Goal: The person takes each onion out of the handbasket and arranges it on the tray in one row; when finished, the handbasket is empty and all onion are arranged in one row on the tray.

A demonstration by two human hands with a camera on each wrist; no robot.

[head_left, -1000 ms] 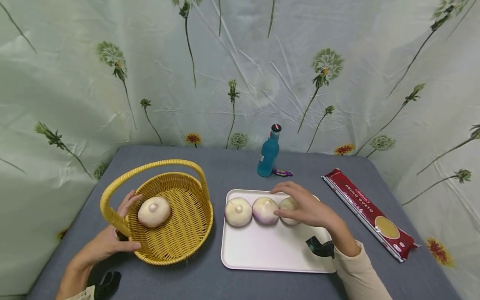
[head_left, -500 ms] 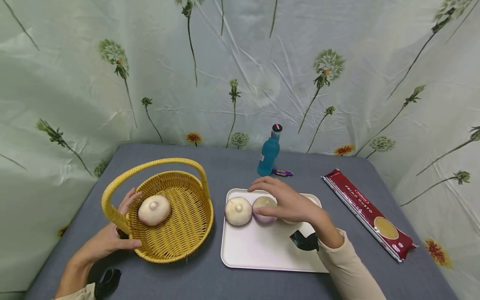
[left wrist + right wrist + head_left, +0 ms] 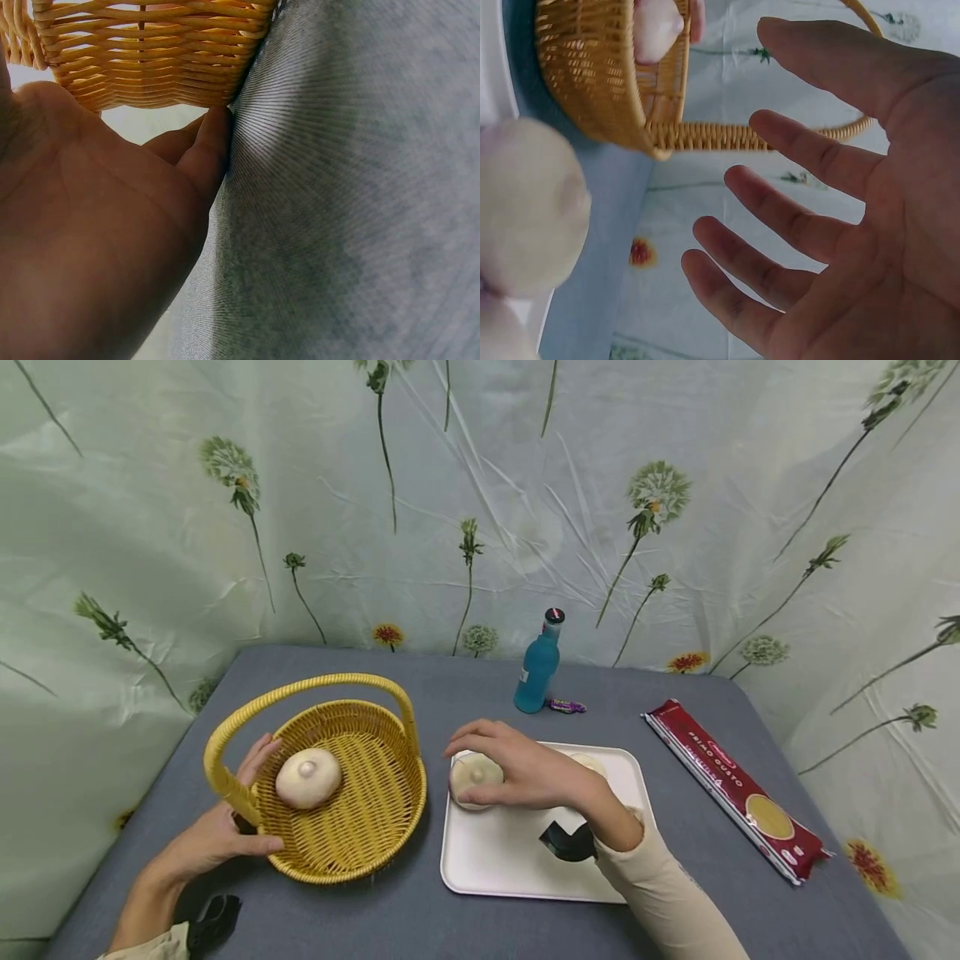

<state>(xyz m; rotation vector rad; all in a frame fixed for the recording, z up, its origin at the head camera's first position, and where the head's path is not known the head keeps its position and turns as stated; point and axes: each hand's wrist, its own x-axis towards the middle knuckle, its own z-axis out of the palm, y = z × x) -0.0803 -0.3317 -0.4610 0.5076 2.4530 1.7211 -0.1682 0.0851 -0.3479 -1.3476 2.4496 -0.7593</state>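
Pale round onion [image 3: 472, 777], purple-tinged

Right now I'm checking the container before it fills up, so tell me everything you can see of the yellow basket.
The yellow basket is round, woven of wicker-like strands, with one arched handle standing upright over it. It sits upright on the grey table, left of the white tray. One pale round bulb lies inside. The left hand holds its near-left rim.

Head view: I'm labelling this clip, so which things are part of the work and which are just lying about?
In the work: left hand, basket, onion in basket, right hand, onions on tray, tray.
Lying about: blue bottle, candy, pasta packet.
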